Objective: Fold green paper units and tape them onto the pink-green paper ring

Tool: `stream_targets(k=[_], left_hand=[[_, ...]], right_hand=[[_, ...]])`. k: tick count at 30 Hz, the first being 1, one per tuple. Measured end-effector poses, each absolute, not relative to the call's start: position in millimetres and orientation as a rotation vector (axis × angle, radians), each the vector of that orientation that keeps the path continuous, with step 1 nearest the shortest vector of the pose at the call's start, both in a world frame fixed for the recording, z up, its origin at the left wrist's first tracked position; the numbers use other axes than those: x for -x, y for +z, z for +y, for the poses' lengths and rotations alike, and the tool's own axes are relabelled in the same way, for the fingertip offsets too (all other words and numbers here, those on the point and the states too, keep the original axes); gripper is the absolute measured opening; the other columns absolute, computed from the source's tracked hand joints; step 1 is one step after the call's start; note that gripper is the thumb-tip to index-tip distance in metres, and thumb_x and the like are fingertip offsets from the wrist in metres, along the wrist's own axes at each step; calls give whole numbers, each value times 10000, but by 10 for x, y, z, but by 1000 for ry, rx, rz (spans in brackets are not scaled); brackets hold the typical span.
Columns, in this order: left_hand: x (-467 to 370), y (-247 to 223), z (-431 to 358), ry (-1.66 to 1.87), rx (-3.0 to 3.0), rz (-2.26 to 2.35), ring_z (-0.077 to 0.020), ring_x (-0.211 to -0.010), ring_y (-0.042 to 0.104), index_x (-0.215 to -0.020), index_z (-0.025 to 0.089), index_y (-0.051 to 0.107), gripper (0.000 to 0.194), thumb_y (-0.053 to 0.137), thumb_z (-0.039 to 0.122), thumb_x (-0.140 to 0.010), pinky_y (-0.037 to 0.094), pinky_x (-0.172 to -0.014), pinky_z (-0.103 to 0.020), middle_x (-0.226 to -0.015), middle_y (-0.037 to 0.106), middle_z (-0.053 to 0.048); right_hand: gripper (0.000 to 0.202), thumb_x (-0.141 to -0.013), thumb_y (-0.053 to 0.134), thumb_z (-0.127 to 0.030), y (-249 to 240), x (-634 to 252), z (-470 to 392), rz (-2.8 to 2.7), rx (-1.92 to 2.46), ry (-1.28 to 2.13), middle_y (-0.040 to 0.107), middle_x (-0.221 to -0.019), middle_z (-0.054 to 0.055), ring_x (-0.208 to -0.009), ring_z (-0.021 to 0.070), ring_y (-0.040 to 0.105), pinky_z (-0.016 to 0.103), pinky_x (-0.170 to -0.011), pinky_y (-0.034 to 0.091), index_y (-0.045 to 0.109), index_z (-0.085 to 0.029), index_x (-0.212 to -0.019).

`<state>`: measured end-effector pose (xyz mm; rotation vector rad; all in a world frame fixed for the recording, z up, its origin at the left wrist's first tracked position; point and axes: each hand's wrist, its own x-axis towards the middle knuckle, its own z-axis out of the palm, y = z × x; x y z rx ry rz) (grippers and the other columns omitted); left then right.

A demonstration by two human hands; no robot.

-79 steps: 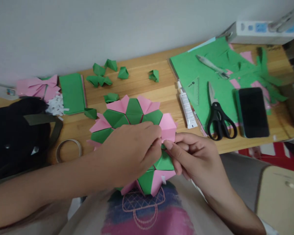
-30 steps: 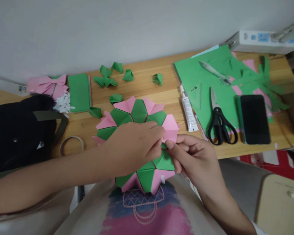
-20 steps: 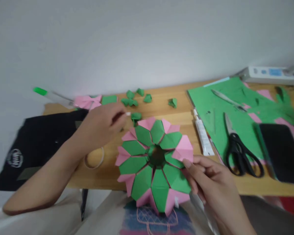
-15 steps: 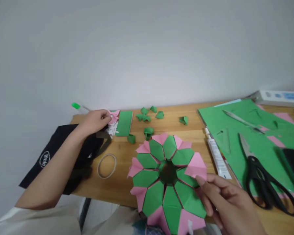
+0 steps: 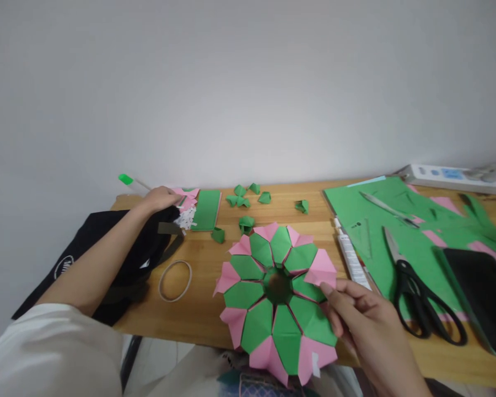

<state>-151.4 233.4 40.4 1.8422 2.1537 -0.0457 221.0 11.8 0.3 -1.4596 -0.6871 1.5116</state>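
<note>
Pink-green folded paper ring (image 5: 273, 298), tilted

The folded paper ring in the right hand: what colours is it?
Green diamond panels alternating with pink points on the folded paper ring, held at its edge by the right hand; head view.

- the left hand (image 5: 159, 198) is off the paper wreath (image 5: 278, 298), now far left at the pink folded pieces (image 5: 184, 197)
- only the right hand (image 5: 357, 320) grips the wreath (center hole now showing)

light: bright, even, diffuse | shadows: faint, soft | glare: none | blur: slight | edges: wide-angle bending
</note>
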Motion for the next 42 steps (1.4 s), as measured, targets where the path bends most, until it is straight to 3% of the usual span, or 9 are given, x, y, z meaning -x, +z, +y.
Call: stream_targets(k=[7,10,12,16,20,26,35,42], left_hand=[[1107,639,2018,-224,-2019,2157,-163,-627,482,-585,181,559,414,439,497,-824,316,-601,-257,-580,556,-19],[680,738,1746,-196,-2207,2021,-122,-676,428,-714,141,592,359,420,397,-897,281,-645,-236,-702,551,-8],[369,746,1528,-96,-2505,1738,-115,-710,457,-806,122,625,268,475,318,-911,297,-666,-225,-773,576,-8],[-155,658,1084,331,-2944,829,-121,-682,548,-840,171,665,297,422,246,-994,349,-604,-234,-796,633,-8],[-415,544,861,399,-3112,437,-156,-627,536,-976,171,661,219,443,157,-974,366,-571,-307,-734,632,12],[-486,429,949,295,-3136,284,-148,-608,518,-1088,160,630,337,315,81,-996,366,-571,-311,-709,609,12],[-496,323,1077,195,-2820,425,-150,-685,509,-1105,221,662,309,370,267,-1013,394,-612,-285,-795,588,-8],[-512,361,1263,52,-2148,514,-110,-755,525,-1121,240,704,250,501,220,-977,410,-659,-224,-814,537,9]], right_hand=[[407,-738,765,-489,7,-2209,135,-662,1483,1477,474,-385,-47,-305,23,308,167,-348,163,571,-158,-599],[370,-719,782,-471,-36,-2230,143,-637,1441,1474,494,-370,-47,-293,26,315,159,-319,187,603,-160,-630],[345,-718,783,-457,-69,-2256,141,-627,1431,1478,507,-361,-47,-278,35,324,159,-294,197,618,-165,-640],[303,-749,762,-424,-78,-2302,134,-591,1433,1507,531,-354,-45,-242,26,306,152,-270,191,647,-163,-647],[311,-728,773,-417,-35,-2328,160,-522,1413,1571,519,-330,-45,-219,13,281,143,-259,147,651,-157,-610],[302,-711,783,-405,-5,-2349,201,-439,1393,1629,483,-294,-58,-218,9,275,141,-268,179,650,-159,-598],[223,-799,729,-375,-56,-2382,185,-457,1316,1696,516,-322,-64,-228,5,286,140,-286,190,708,-173,-706],[193,-825,721,-355,-59,-2375,137,-473,1317,1686,513,-322,-80,-235,5,287,152,-301,190,700,-193,-723]])
